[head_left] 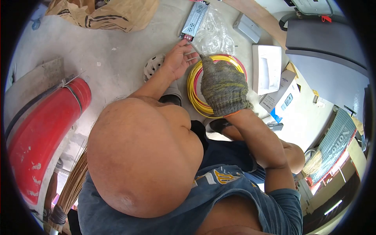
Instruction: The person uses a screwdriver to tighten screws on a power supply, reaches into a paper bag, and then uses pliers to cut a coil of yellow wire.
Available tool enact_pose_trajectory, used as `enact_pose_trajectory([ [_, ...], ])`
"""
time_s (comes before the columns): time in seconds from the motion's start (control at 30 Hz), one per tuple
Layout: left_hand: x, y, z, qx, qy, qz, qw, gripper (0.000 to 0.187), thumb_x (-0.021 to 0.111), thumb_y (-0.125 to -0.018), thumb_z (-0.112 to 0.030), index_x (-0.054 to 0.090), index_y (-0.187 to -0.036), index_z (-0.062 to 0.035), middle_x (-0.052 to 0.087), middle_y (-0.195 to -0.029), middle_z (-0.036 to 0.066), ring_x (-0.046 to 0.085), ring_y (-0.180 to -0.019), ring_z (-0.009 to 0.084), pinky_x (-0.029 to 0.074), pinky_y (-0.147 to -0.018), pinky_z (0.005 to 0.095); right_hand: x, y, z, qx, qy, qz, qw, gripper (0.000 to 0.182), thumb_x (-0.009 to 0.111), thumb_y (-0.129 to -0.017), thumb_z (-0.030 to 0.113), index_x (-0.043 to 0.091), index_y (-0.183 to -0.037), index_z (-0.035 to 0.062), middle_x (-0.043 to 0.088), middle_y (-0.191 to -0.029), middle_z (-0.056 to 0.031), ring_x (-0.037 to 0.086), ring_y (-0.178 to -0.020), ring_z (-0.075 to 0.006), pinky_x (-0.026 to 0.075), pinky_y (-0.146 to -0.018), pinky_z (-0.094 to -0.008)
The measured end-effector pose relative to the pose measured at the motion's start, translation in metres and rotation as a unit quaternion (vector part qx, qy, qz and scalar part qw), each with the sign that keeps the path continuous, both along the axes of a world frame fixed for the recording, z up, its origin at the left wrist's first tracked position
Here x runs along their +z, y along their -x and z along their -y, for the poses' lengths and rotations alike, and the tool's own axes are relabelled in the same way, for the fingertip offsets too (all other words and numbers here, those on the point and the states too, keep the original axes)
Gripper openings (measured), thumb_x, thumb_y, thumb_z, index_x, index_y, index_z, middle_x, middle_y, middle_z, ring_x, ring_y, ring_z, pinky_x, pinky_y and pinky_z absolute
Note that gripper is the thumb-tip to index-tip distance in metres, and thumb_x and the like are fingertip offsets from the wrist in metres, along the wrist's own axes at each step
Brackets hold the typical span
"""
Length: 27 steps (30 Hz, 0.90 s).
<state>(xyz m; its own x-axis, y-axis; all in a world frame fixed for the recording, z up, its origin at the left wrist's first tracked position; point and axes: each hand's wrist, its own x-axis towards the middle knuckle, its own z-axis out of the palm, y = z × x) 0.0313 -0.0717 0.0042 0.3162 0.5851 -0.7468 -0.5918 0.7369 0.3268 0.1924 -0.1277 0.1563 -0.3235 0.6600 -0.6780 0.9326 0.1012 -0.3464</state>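
Observation:
My left hand [180,60] is bare, with its fingers bent near the red terminal end of a silver perforated metal power unit [194,19]. Its thumb and forefinger come together at the terminals; what is between them is too small to tell. A grey knitted glove covers my right hand [223,86], whose fingers are wrapped round a thin screwdriver [196,50]. The tool's shaft points up and left toward the terminals. Under and around the gloved hand lies a coil of yellow and red wire [192,92]. Clear plastic wrap [215,33] is beside the unit.
A brown paper bag [105,17] lies at the top left, a red cylinder [47,137] at the left. To the right are a grey box [247,28], a white tray [255,70], a printed carton [280,94] and a grey cabinet [329,70].

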Motion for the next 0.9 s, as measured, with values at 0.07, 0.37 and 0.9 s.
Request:
enact_pose_trajectory([
  [0.07,-0.002,0.000,0.001,0.001,0.002,0.004,1.000,0.058,0.055,-0.092,-0.010,0.039,-0.147,-0.0102,0.046,-0.126,0.006,0.054,-0.102,0.0236,0.047,-0.092,0.0401,0.010,0.011,-0.007,-0.017,0.004,-0.008,1.000,0.059,0.048,-0.098,0.032,0.036,-0.152,0.0103,0.034,-0.157,-0.0155,0.026,-0.148,-0.0328,0.013,-0.123,-0.0496],
  [0.37,-0.019,0.002,0.001,-0.009,-0.020,0.061,0.998,0.067,0.055,-0.093,-0.008,0.027,-0.154,-0.0078,0.041,-0.138,0.009,0.056,-0.103,0.0240,0.049,-0.090,0.0413,0.021,0.020,-0.014,0.022,0.010,0.051,0.998,0.061,0.049,-0.095,0.028,0.036,-0.150,0.0056,0.035,-0.154,-0.0212,0.031,-0.144,-0.0379,0.019,-0.120,-0.0541],
  [0.9,-0.025,0.000,0.002,-0.001,-0.020,0.085,0.996,0.062,0.057,-0.091,-0.005,0.033,-0.147,-0.0123,0.049,-0.117,0.005,0.056,-0.098,0.0240,0.049,-0.088,0.0430,0.011,0.017,-0.009,0.027,-0.101,-0.016,0.994,0.056,0.049,-0.093,0.024,0.043,-0.144,0.0010,0.048,-0.141,-0.0253,0.047,-0.132,-0.0400,0.032,-0.113,-0.0542],
])
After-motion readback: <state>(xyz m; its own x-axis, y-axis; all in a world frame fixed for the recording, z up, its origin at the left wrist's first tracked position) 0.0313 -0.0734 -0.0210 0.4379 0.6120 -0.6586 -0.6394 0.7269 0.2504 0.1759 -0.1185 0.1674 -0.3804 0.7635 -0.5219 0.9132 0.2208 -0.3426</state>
